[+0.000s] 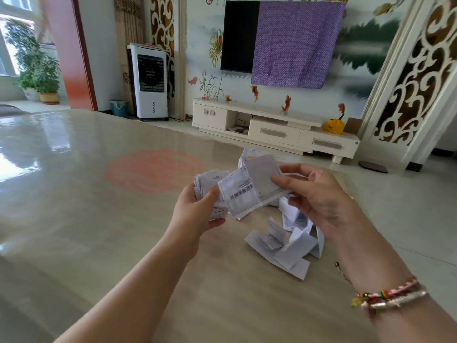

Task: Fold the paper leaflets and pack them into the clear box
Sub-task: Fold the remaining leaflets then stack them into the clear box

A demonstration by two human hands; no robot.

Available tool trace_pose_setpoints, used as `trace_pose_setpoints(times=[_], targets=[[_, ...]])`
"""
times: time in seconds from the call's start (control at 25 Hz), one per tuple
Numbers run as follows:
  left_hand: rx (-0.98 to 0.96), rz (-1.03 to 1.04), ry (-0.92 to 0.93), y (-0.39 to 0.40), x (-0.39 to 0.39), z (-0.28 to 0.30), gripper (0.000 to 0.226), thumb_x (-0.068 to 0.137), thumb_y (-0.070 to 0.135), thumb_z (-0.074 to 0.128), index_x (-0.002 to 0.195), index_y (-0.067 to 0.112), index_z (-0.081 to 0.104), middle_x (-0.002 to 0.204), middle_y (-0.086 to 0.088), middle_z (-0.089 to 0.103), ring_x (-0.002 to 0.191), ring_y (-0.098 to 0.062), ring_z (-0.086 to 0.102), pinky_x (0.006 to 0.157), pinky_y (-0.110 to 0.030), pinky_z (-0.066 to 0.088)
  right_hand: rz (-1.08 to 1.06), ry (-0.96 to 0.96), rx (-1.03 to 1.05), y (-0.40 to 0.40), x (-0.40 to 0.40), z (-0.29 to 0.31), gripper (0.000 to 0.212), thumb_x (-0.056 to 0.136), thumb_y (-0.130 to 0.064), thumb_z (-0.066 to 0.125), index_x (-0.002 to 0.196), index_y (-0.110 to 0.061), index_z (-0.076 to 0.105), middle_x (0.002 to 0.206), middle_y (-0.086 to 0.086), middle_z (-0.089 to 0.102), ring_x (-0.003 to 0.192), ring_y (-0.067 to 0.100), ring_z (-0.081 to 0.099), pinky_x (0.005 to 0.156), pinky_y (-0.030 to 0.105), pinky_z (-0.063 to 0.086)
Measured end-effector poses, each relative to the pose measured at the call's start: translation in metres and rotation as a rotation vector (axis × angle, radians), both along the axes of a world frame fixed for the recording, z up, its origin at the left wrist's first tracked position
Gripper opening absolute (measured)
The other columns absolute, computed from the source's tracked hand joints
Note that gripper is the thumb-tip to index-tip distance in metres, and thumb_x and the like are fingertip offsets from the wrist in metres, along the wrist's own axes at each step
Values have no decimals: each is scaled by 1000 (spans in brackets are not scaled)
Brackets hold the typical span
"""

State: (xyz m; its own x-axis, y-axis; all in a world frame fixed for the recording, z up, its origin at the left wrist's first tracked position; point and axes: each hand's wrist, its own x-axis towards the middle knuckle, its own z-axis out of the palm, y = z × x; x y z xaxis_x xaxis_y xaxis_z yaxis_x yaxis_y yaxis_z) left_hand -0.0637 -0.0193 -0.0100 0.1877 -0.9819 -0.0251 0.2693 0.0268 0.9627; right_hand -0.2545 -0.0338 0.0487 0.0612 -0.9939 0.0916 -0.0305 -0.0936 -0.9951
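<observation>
I hold a white printed leaflet (243, 194) above the table between both hands. My left hand (197, 211) pinches its left edge with the thumb and also grips a bundle of folded leaflets (206, 184) behind it. My right hand (314, 194) holds the leaflet's right end, fingers curled over a folded flap. Under my right hand a loose pile of creased leaflets (284, 246) lies on the table. More white paper or a box (249, 154) shows behind the held leaflet; I cannot tell which.
The glossy beige table (99, 219) with a faint red round mark (153, 170) stretches left and toward me. Beyond its far edge are a white TV cabinet (274, 127), a cloth-draped TV and a white air cooler (149, 80).
</observation>
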Motion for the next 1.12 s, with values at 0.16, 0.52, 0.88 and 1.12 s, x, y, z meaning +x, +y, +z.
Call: trace_pose_setpoints(times=[0.16, 0.52, 0.88, 1.12], targets=[[-41, -15, 46, 2, -3, 4, 22, 91, 18, 62, 113, 20, 62, 96, -3, 74, 78, -14, 72, 63, -29, 58, 71, -55, 129, -3, 6, -12, 58, 50, -20, 78, 105, -5, 66, 82, 7, 70, 77, 21, 62, 63, 26, 48], [-73, 202, 97, -3, 4, 5, 21, 94, 22, 59, 113, 14, 56, 107, -9, 67, 90, -21, 69, 73, -38, 60, -321, -27, -196, 0, 7, -9, 17, 80, -9, 74, 84, -21, 63, 80, -1, 70, 64, 0, 63, 51, 10, 43], [-187, 206, 13, 6, -8, 10, 10, 94, 18, 59, 103, 19, 55, 102, -6, 66, 84, -12, 70, 64, -29, 59, -125, -48, -167, 10, 30, -19, 18, 76, -12, 76, 83, -12, 60, 88, 10, 72, 78, 14, 69, 64, 20, 54], [-209, 89, 60, 12, -18, 12, 16, 94, 17, 58, 110, 19, 56, 107, -6, 66, 90, -15, 70, 63, -26, 58, -1, -179, -16, 7, 33, -27, 23, 69, -12, 77, 79, -7, 57, 82, 11, 67, 79, 21, 67, 73, 28, 58]])
